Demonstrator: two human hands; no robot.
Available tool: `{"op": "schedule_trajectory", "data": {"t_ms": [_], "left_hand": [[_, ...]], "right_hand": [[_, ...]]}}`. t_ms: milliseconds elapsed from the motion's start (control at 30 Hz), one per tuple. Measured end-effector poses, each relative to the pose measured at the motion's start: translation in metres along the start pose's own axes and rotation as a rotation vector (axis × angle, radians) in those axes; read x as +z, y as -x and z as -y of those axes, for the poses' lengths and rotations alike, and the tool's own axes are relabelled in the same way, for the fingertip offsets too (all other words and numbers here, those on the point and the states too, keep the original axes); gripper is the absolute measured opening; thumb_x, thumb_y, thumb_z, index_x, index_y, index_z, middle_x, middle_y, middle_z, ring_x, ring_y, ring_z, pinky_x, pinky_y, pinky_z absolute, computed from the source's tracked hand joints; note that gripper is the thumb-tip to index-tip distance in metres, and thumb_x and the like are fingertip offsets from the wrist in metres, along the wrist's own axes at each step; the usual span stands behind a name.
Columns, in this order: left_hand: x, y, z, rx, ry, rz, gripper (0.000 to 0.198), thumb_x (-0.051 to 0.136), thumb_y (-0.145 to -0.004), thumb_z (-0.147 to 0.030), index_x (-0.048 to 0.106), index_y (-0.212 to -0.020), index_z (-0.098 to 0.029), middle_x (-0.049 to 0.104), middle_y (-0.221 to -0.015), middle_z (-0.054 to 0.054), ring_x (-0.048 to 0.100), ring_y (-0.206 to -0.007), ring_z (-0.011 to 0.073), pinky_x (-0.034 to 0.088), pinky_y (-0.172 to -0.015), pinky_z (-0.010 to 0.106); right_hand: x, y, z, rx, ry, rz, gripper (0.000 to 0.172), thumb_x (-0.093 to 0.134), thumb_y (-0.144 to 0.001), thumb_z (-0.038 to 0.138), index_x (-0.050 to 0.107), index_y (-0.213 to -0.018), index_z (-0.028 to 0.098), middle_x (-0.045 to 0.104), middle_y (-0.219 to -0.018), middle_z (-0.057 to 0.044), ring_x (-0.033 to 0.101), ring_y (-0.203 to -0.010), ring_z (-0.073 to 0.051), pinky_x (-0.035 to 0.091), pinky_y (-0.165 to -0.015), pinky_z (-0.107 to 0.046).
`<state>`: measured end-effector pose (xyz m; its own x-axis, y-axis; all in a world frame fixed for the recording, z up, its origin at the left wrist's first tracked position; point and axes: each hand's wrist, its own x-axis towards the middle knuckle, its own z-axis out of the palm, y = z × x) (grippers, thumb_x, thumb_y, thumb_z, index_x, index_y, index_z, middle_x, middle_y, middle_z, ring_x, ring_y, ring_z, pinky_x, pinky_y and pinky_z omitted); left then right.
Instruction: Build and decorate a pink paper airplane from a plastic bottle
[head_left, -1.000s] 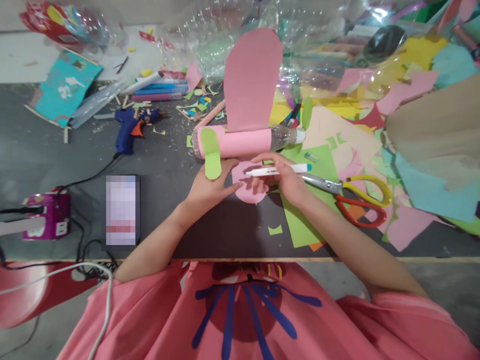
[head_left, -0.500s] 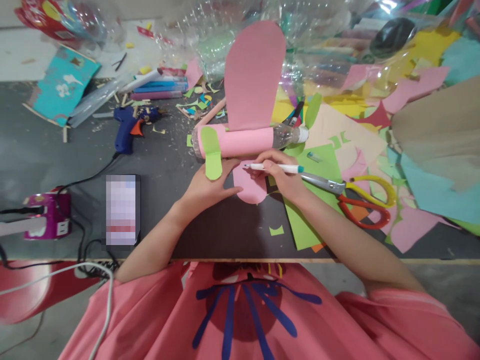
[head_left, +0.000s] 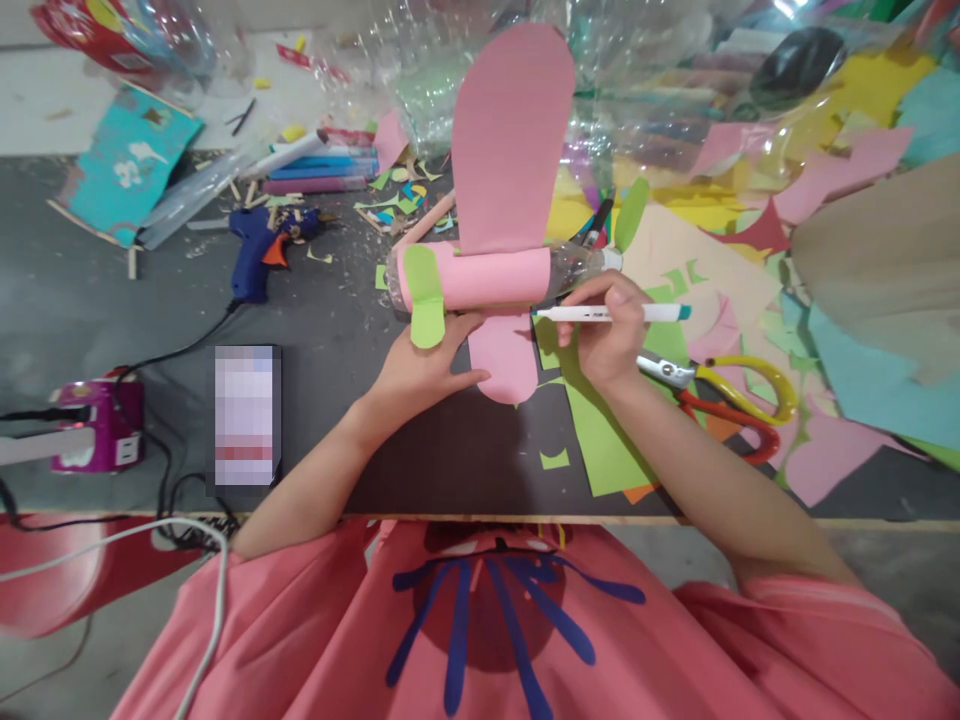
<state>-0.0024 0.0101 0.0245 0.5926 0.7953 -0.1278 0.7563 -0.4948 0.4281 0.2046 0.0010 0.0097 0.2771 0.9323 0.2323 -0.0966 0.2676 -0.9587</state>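
A clear plastic bottle (head_left: 568, 270) wrapped in a pink paper sleeve (head_left: 499, 278) lies on its side. A large pink paper wing (head_left: 514, 140) stretches from its far side, and a shorter rounded pink piece (head_left: 504, 362) from its near side. At the bottle's left end a folded green paper strip (head_left: 426, 300) overlaps my left hand (head_left: 420, 368). That hand lies with thumb and fingers apart, fingertips by the bottle and thumb touching the short pink piece's left edge. My right hand (head_left: 613, 335) holds a white marker (head_left: 592, 313) with a teal end, its tip just right of the short piece.
Scissors (head_left: 720, 390) with yellow and red handles rest on green paper (head_left: 600, 440), right of my hand. A blue glue gun (head_left: 259, 250) and a phone (head_left: 244, 415) are at left. Paper scraps, markers and plastic bottles crowd the back and right.
My right hand has moved right with the marker, lifting its tip away from the short pink piece. The left hand stays almost in place.
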Motion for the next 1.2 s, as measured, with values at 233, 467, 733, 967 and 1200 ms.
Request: {"op": "schedule_trajectory", "data": {"t_ms": [233, 467, 733, 967, 1200], "left_hand": [[-0.001, 0.0, -0.001, -0.003, -0.005, 0.003, 0.062, 0.067, -0.08, -0.043, 0.047, -0.133, -0.018, 0.062, -0.124, 0.009, 0.058, -0.112, 0.0238, 0.044, -0.098, 0.034], [-0.001, -0.001, 0.0, -0.011, -0.015, 0.002, 0.06, 0.068, -0.079, -0.042, 0.05, -0.129, -0.016, 0.064, -0.12, 0.01, 0.06, -0.11, 0.0251, 0.046, -0.094, 0.034], [-0.001, -0.001, 0.0, 0.011, -0.02, -0.016, 0.06, 0.069, -0.078, -0.042, 0.05, -0.128, -0.016, 0.064, -0.119, 0.01, 0.061, -0.11, 0.0254, 0.047, -0.093, 0.034], [0.004, 0.0, 0.005, 0.027, -0.013, -0.041, 0.062, 0.066, -0.08, -0.048, 0.049, -0.13, -0.015, 0.062, -0.125, 0.011, 0.058, -0.113, 0.024, 0.045, -0.098, 0.034], [0.0, -0.001, 0.0, 0.011, -0.01, -0.004, 0.059, 0.068, -0.079, -0.043, 0.05, -0.128, -0.016, 0.062, -0.124, 0.01, 0.059, -0.112, 0.0253, 0.044, -0.098, 0.036]], "right_hand": [[0.0, 0.005, 0.001, 0.124, 0.111, 0.219, 0.038, 0.057, -0.083, 0.053, 0.063, -0.064, 0.02, 0.058, -0.049, 0.003, 0.05, -0.04, -0.008, 0.038, -0.04, -0.024], [0.014, 0.012, 0.006, 0.237, 0.321, 0.391, 0.023, 0.062, -0.081, 0.038, 0.062, -0.069, 0.018, 0.067, -0.063, 0.0, 0.058, -0.057, -0.011, 0.043, -0.054, -0.025], [0.016, 0.014, 0.009, 0.19, 0.352, 0.443, 0.016, 0.06, -0.081, 0.029, 0.064, -0.07, 0.018, 0.07, -0.069, 0.0, 0.061, -0.063, -0.012, 0.046, -0.061, -0.025], [0.016, 0.013, 0.01, 0.174, 0.351, 0.467, 0.015, 0.06, -0.081, 0.029, 0.065, -0.073, 0.018, 0.071, -0.072, -0.001, 0.063, -0.066, -0.013, 0.047, -0.063, -0.024], [0.017, 0.014, 0.011, 0.194, 0.36, 0.475, 0.017, 0.06, -0.082, 0.033, 0.065, -0.073, 0.019, 0.069, -0.07, 0.0, 0.062, -0.064, -0.013, 0.046, -0.062, -0.025]]}}
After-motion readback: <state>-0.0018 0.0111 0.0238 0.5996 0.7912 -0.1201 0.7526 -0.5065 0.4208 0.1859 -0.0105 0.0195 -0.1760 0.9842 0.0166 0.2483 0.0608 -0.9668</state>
